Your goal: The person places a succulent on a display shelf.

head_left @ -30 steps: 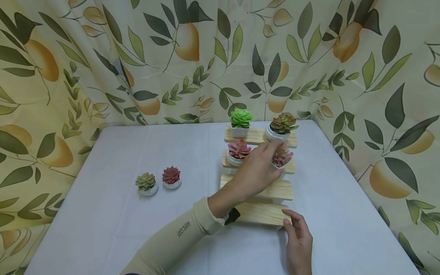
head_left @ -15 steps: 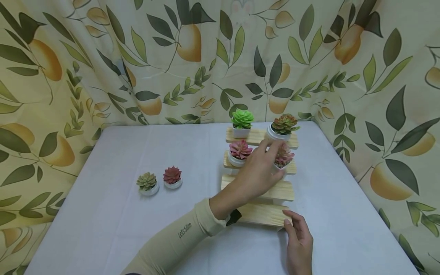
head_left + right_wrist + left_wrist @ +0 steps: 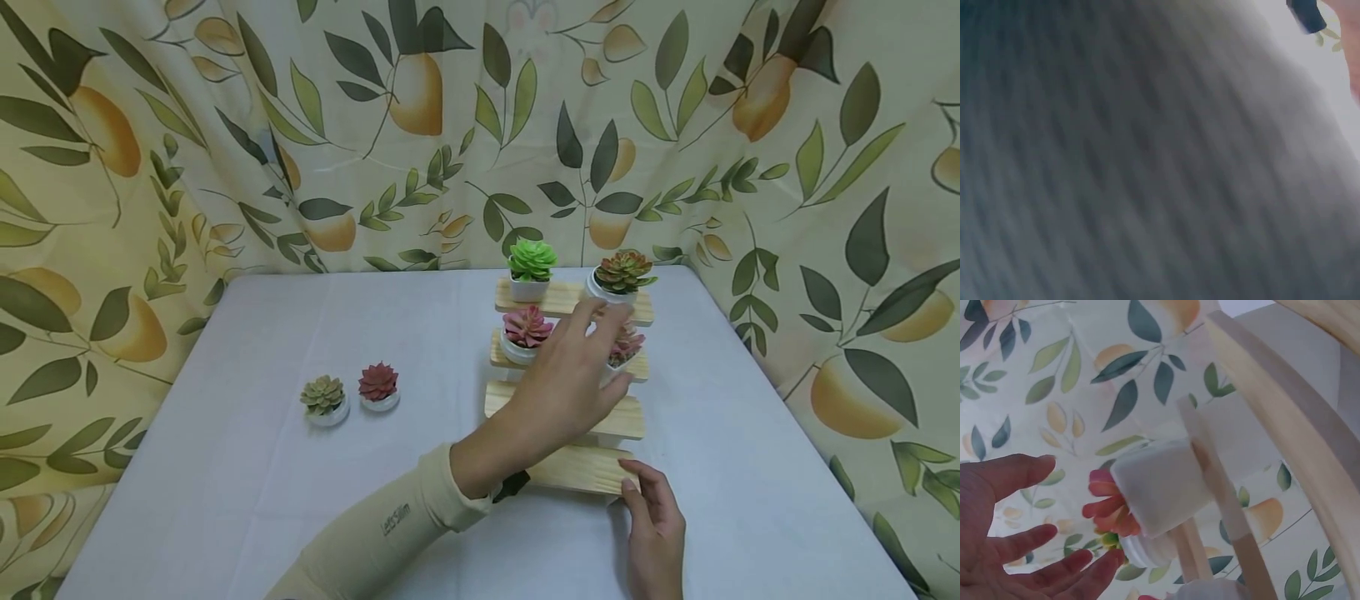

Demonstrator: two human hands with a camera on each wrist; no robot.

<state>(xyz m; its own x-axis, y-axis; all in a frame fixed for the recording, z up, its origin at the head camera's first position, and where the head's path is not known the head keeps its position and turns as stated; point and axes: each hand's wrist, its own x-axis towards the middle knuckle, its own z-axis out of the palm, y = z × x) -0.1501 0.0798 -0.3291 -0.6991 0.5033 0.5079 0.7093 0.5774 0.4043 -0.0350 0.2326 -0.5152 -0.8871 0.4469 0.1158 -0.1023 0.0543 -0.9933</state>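
Backdrop cloth [image 3: 420,192] printed with leaves and orange fruit behind a white-covered table [image 3: 225,467]; on the table, towards the right, a four-tier wooden stand [image 3: 581,469]. Pink succulent in a square white pot [image 3: 1160,487] sits at the right of the second tier from the back. Left hand [image 3: 566,383] beside it, fingers spread wide; contact with the plant cannot be judged. Right hand [image 3: 656,521] pinches the right end of the front board between thumb and fingers. Same tier, left: rosy succulent in a round pot [image 3: 527,327]. Back tier: bright green succulent [image 3: 531,260] left, red-green succulent [image 3: 624,272] right. Pale green succulent [image 3: 323,395] and dark red succulent [image 3: 378,382] stand side by side on the table, well left of the stand
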